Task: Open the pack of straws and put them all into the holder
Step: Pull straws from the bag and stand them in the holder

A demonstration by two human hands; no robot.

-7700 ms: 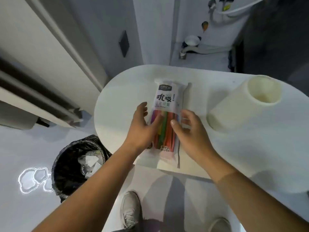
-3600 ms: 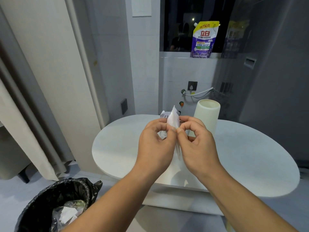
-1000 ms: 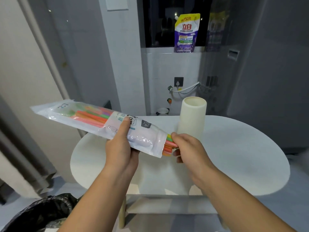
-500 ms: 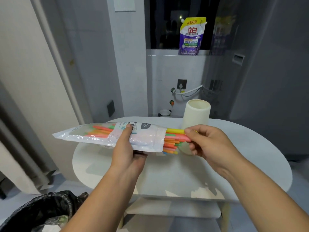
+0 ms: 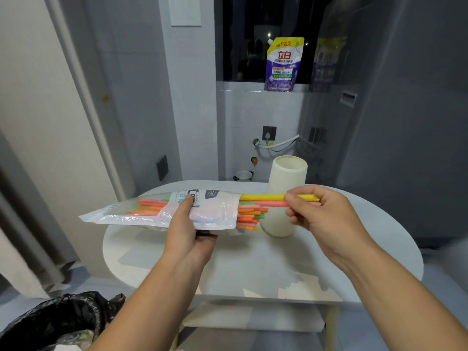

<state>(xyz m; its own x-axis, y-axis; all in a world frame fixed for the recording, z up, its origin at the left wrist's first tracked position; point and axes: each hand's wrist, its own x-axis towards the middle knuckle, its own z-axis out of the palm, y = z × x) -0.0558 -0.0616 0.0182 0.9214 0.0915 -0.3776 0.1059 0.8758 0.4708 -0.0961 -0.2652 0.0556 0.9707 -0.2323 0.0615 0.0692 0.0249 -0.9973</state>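
Right hand (image 5: 326,219) has drawn two straws (image 5: 263,200) farther out.

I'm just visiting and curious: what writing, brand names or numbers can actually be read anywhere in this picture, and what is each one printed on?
"立白": large, on the purple and yellow pouch standing on the window ledge.
"150克": on that pouch's yellow top.
"吸": on the straw pack, beside the thumb of the left hand.
Too small or blurred to read: the pouch's smaller lines, and the pack's other print, partly under that thumb.
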